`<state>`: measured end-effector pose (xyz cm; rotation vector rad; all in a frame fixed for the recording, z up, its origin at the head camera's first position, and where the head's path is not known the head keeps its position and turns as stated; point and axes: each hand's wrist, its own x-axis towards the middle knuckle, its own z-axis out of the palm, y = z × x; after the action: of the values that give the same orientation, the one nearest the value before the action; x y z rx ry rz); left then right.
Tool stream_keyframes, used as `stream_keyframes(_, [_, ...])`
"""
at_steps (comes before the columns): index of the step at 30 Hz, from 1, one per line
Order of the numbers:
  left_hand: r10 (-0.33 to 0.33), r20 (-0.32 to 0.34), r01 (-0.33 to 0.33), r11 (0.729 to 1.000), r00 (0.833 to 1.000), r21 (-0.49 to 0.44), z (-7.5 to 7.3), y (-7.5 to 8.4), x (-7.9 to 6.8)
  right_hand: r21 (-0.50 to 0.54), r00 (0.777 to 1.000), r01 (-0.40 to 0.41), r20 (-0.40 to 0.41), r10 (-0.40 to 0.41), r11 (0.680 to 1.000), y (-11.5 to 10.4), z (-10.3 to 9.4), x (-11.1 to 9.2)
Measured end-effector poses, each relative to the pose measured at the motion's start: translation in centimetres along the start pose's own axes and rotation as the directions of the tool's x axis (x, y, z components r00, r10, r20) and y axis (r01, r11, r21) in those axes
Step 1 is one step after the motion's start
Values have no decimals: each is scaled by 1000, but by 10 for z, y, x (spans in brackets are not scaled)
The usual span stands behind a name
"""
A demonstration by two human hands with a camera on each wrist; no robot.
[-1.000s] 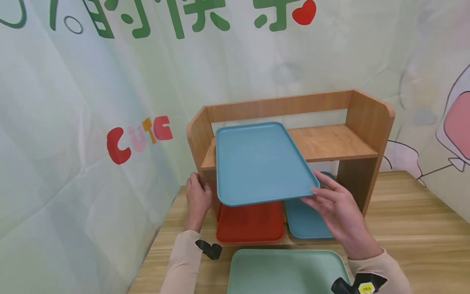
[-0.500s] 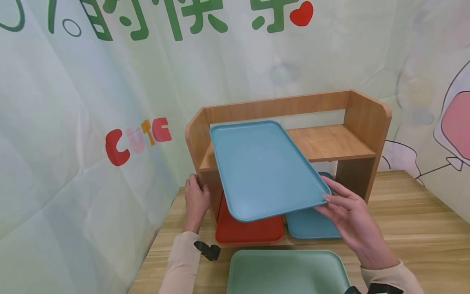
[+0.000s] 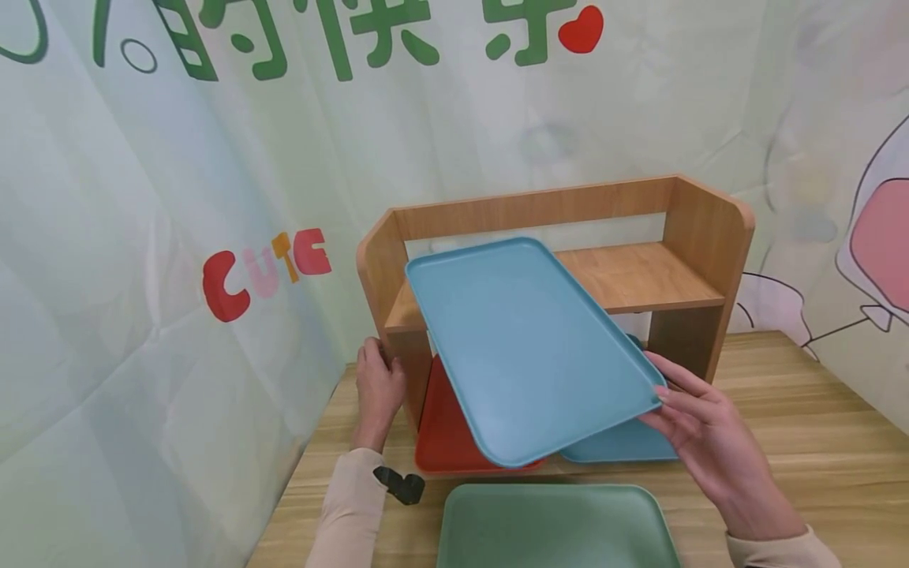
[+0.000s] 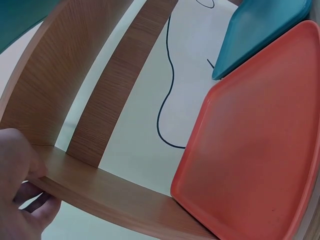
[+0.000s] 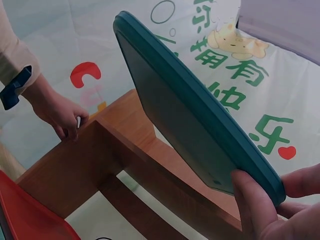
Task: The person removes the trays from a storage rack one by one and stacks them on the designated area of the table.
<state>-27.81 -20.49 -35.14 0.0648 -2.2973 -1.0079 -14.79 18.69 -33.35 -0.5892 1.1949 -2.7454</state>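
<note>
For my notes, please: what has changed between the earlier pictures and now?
The right hand has drawn the near end of the held blue tray toward the person and rightward, so it hides more of the red tray. Nothing was let go. The left hand stays on the left side of the wooden shelf; the green tray and lower blue tray lie as before.

Right fingers (image 5: 252, 200) pinch a tilted teal tray (image 5: 190, 112) at one corner — beyond it, left fingers (image 5: 72, 133) grip a wooden shelf (image 5: 145, 169).
</note>
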Motion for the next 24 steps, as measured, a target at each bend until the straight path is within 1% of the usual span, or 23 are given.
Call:
stream_keyframes(5, [15, -14, -15, 1000, 1000, 4, 0, 0, 0, 8, 1000, 15, 6, -15, 1000, 1, -7, -3])
stream_keyframes(8, [12, -14, -12, 1000, 1000, 14, 0, 0, 0, -2, 1000, 12, -11, -12, 1000, 1, -12, -5])
stream_keyframes(14, [-18, 15, 17, 1000, 1000, 24, 0, 1, 0, -27, 1000, 12, -21, -12, 1000, 1, -21, -8])
stream_keyframes(17, [-22, 22, 21, 999, 1000, 25, -1, 1, 0, -38, 1000, 13, -20, -14, 999, 2, -24, -10])
stream_keyframes(20, [-8, 18, 8, 999, 1000, 31, -1, 1, 0, -46, 1000, 13, -19, -14, 999, 1, -27, -12])
stream_keyframes(24, [32, -10, -32, 999, 999, 39, -1, -1, 0, -46, 1000, -6, -18, 5, 999, -1, -30, -13])
